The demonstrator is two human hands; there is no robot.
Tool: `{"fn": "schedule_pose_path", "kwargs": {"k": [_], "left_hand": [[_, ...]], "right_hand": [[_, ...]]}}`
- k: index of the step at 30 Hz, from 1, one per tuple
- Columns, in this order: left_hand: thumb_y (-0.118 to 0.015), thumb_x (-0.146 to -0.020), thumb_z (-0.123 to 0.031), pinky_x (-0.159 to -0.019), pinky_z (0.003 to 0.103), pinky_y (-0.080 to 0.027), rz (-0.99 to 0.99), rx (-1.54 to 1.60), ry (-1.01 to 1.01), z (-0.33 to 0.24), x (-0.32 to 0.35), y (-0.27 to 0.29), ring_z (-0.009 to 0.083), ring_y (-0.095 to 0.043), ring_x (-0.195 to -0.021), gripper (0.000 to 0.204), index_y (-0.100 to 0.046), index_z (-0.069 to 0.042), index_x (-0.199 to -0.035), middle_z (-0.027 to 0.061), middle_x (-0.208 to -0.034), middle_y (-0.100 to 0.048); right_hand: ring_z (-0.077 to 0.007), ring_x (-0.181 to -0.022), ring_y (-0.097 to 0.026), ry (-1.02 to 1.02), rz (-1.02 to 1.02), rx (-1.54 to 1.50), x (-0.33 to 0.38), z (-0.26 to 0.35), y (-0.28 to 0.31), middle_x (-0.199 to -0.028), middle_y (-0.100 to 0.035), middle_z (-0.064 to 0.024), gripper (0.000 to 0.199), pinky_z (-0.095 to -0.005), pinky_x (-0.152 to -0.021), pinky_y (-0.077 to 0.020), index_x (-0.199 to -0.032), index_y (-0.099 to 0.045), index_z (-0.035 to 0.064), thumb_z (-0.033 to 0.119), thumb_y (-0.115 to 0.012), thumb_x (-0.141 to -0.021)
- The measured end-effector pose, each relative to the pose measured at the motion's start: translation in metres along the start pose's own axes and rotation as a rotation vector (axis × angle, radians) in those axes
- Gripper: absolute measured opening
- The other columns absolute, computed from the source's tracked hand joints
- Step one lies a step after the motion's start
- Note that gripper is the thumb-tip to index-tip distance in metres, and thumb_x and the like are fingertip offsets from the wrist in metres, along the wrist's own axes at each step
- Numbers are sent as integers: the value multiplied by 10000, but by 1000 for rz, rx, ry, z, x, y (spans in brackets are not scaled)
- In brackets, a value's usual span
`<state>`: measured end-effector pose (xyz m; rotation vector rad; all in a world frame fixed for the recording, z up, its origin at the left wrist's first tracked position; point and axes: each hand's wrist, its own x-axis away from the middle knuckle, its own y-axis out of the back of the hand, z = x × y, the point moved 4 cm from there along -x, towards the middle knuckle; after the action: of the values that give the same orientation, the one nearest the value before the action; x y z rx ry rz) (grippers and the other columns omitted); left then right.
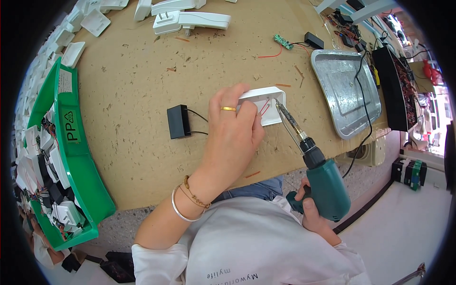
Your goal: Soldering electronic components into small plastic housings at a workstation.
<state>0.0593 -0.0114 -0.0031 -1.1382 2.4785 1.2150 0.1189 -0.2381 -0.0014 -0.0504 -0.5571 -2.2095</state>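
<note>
My left hand is closed round a small white plastic housing lying on the cardboard-covered table, its fingers reaching over the near side and inside. Thin red wires show in the housing. With my right hand I grip the handle of a dark green soldering gun. Its long metal tip points up and left, ending at the right end of the housing; whether it touches anything there is too small to tell. A black rectangular block sits left of my left hand, and two black wires run from it under that hand.
At the left stands a green bin full of white housings and wired parts. A metal tray lies at the right, a black cord across it. Farther back are a green circuit board and a white plug adapter.
</note>
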Motion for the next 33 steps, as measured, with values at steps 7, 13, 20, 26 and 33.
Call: {"fn": "schedule_pose_path", "kwargs": {"k": [7,13,20,26,33], "left_hand": [[-616,-778,-2,-926,463,-402,2,25,14,0,0,1,407,-406,-1123,129,-501,34,-824,205,-1199,-455],[-680,-739,-53,-932,496,-391,-27,-90,-63,-3,-1,7,426,-409,-1134,268,-488,12,-915,231,-1245,-431],[-772,-655,-101,-833,470,-445,143,-118,23,-1,-3,23,401,-523,-1011,563,-444,-37,-1108,238,-1264,-436],[-714,-715,-62,-874,361,-455,-134,-100,170,-6,-19,100,298,-537,-1042,662,-384,-14,-1288,173,-1165,-489],[-658,-848,-222,-478,225,-439,-728,-355,524,6,16,322,145,-596,-732,582,-373,10,-1299,151,-1121,-583]], "right_hand": [[-121,-724,-516,94,-127,-95,1,4,4,-939,-539,-76,583,-289,-701,-396,-1179,-517,21,495,-588,-846],[-154,-679,-540,178,-253,-450,-17,6,10,-1043,-522,-149,490,-280,-682,-444,-1129,-509,-54,310,-627,-822],[-153,-678,-537,232,-269,-586,-46,8,24,-1077,-530,-162,470,-309,-705,-446,-1148,-485,-46,306,-571,-849],[-174,-623,-537,65,-44,-1038,-75,4,23,-1015,-574,-186,516,-358,-690,-431,-1180,-466,-36,368,-533,-867],[-186,-612,-527,71,205,-1199,-96,-13,7,-914,-573,-163,514,-369,-691,-428,-1231,-450,2,366,-532,-879]]}}
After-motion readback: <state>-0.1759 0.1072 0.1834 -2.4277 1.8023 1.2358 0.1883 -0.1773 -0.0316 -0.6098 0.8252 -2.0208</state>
